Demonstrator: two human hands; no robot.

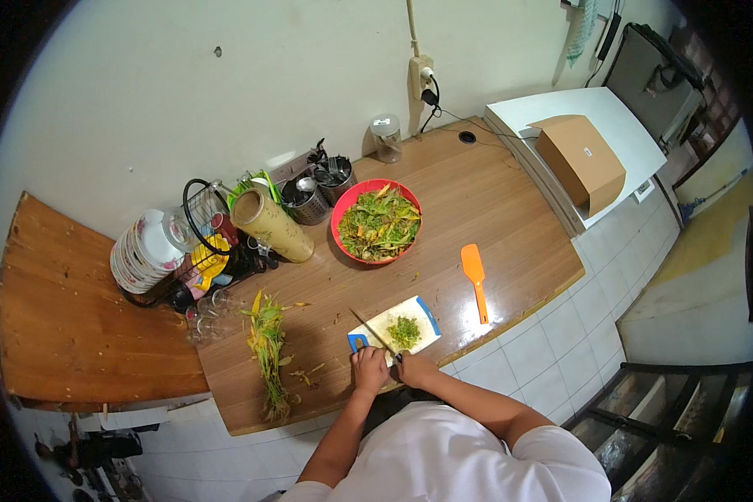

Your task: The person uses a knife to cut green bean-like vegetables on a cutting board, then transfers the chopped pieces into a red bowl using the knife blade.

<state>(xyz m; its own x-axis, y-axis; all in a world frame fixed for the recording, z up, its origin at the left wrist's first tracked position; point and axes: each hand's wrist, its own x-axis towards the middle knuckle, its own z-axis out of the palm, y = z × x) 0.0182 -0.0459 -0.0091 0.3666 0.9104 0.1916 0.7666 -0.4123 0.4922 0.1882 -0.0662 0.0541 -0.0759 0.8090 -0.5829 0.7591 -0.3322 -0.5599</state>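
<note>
My right hand point(416, 370) is closed on the dark handle of a kitchen knife point(373, 332), whose blade lies slantwise over the white cutting board point(381, 325) with blue ends. To the right of the blade is a small heap of chopped greens point(405, 332). My left hand point(371, 369) rests at the board's near left corner, by its blue handle; whether its fingers hold anything is hidden. Left of the board lies a bunch of leafy stems point(268, 351) with roots and some yellow leaves. Beyond the board, a red bowl point(336, 236) holds green and yellow leaves.
An orange spatula point(474, 270) lies right of the board. Drinking glasses point(210, 317), a dish rack with plates point(145, 251), a tan cylindrical container point(273, 226), cutlery holders point(310, 206) and a lidded jar point(386, 138) stand along the back. A cardboard box point(580, 160) sits on a white surface.
</note>
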